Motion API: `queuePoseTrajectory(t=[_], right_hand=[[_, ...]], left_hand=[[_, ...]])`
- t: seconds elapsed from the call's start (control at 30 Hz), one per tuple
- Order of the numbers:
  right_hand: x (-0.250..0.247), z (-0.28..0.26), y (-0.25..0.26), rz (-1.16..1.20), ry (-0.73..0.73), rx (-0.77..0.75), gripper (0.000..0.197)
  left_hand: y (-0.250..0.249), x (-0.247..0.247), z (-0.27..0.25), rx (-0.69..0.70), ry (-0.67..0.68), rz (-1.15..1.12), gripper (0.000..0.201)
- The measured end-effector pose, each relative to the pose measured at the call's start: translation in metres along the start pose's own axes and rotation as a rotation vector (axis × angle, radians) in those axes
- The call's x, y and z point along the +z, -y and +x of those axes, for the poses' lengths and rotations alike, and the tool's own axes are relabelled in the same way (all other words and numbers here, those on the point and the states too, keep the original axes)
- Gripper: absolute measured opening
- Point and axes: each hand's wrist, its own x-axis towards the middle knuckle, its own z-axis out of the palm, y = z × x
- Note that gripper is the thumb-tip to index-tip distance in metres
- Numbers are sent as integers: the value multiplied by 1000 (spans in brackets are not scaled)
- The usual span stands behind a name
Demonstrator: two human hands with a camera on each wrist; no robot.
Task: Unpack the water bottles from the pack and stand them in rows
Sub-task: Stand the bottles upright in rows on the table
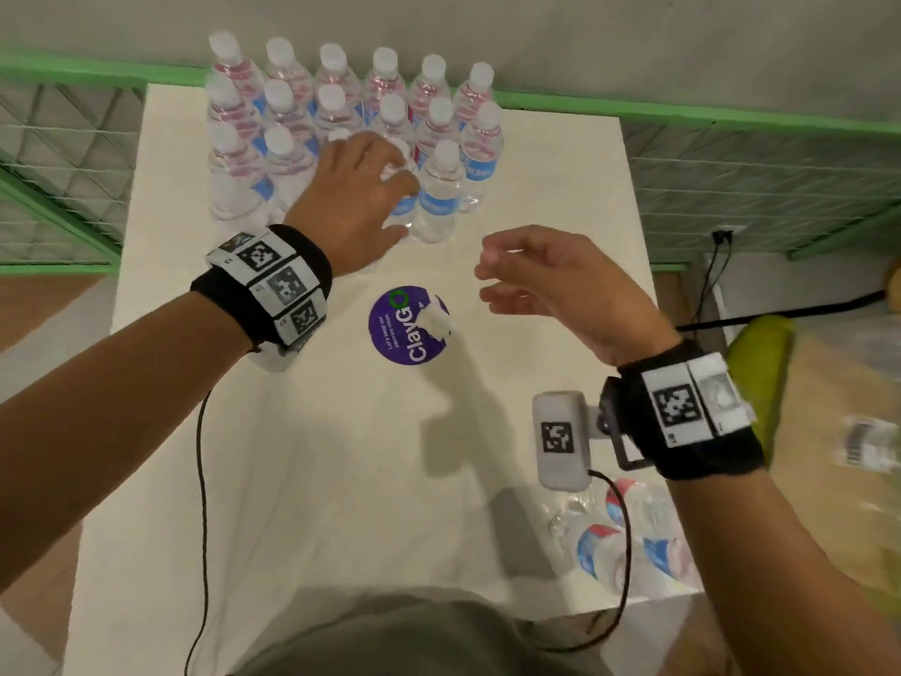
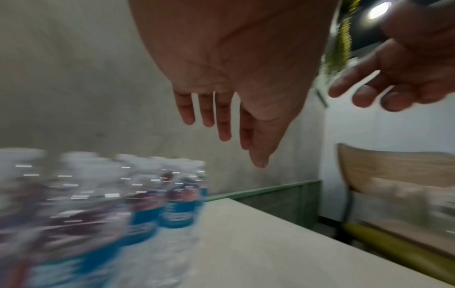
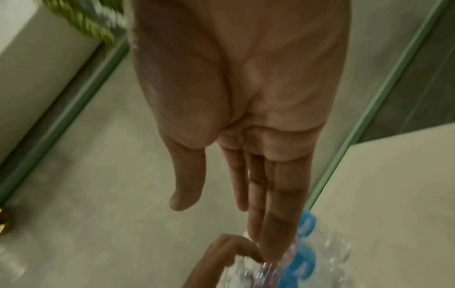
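Observation:
Clear water bottles (image 1: 341, 114) with white caps and blue labels stand in three rows at the far end of the white table (image 1: 292, 480). My left hand (image 1: 385, 183) hovers over the front row with fingers straight and holds nothing; the left wrist view shows it (image 2: 221, 132) above the blurred bottles (image 2: 172, 204). My right hand (image 1: 492, 280) hangs above the table to the right of the rows, fingers relaxed and empty, also seen from its wrist (image 3: 221, 204). The torn pack (image 1: 619, 544) with bottles lying in it sits at the near right corner.
A round purple sticker (image 1: 404, 329) lies mid-table. A green mesh railing (image 1: 731, 178) runs behind and beside the table, close to a grey wall. A chair with a yellow-green seat (image 1: 755, 363) stands at the right. Wrist cables hang over the near edge.

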Motion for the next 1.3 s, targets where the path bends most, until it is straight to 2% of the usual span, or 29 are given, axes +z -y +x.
queuePoseTrajectory(t=[0.13, 0.2, 0.27, 0.37, 0.43, 0.5, 0.57, 0.67, 0.77, 0.87, 1.0, 1.13, 1.2, 1.3], right_hand=[[-45, -80, -28, 43, -143, 50, 41], [-66, -107, -56, -38, -242, 129, 38], [-82, -128, -90, -229, -292, 238, 39], [-93, -148, -135, -460, -234, 412, 41], [-92, -154, -157, -547, -172, 457, 38], [-89, -156, -171, -584, -163, 440, 33], [-85, -153, -176, -574, -217, 411, 30], [-80, -145, -180, -574, -276, 414, 35], [-75, -136, -181, -626, -251, 451, 40], [-73, -121, -178, -619, -261, 443, 41], [-65, -82, -157, -562, -251, 395, 49], [-49, -23, -118, -534, -238, 263, 47], [-42, 11, -95, -551, -233, 179, 47], [-36, 59, -64, -574, -244, 73, 47]], left_hand=[[-96, 17, -4, 357, 87, -135, 26], [-147, 29, -19, 546, 234, -184, 28], [-194, 42, -39, 712, 408, -201, 35], [-248, 60, -69, 892, 544, -250, 47], [-271, 68, -82, 925, 629, -256, 58], [-284, 70, -90, 898, 697, -224, 67], [-290, 71, -94, 839, 724, -236, 69], [-294, 76, -100, 730, 747, -334, 58], [-287, 79, -105, 656, 780, -431, 43], [-256, 72, -96, 472, 795, -547, 37], [-184, 51, -68, 163, 721, -608, 38], [-103, 32, -35, -97, 542, -577, 45], [-71, 25, -18, -184, 457, -536, 47], [-35, 19, 9, -237, 360, -490, 47]])
